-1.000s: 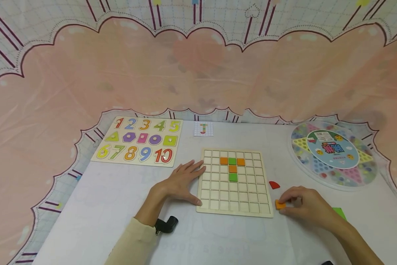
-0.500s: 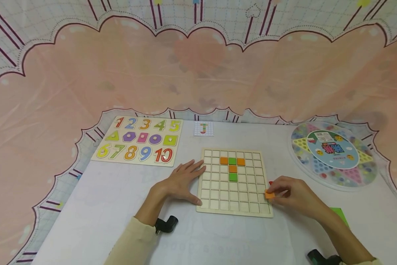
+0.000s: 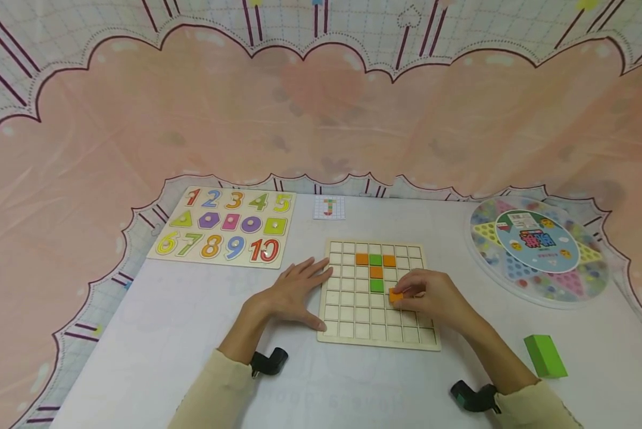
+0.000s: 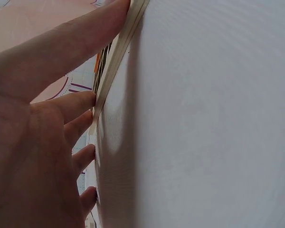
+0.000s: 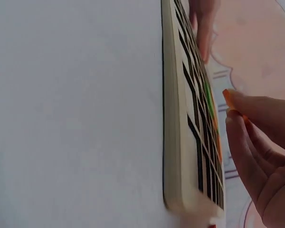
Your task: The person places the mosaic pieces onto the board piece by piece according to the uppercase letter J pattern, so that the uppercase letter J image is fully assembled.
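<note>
a: what did the head view show?
b: the right hand (image 3: pixel 432 298) pinched one orange tile (image 3: pixel 395 295) over the grid board (image 3: pixel 348 314); the left hand (image 3: pixel 294 298) lay spread at the board's left edge, its fingers straight and grasping nothing.
a: what could have gone wrong?
b: a tile in the wrong square, i'd guess, because the fingers hid some of them; a brushing knuckle might also have nudged the set ones.
a: how many were set?
b: five: three orange tiles (image 3: pixel 376 272) and two green tiles (image 3: pixel 377 286). elsewhere on the counter (image 3: pixel 165 357) i counted one letter card (image 3: pixel 320 214), one number puzzle (image 3: pixel 223 236), one round game box (image 3: pixel 538 241) and one green block (image 3: pixel 546 356).
a: and the left wrist view?
b: one hand, touching one board edge. too hard a push could have slid the board.
a: the right wrist view?
b: one tile, apart from the board, between thumb and fingers. a slack pinch could have dropped it.
</note>
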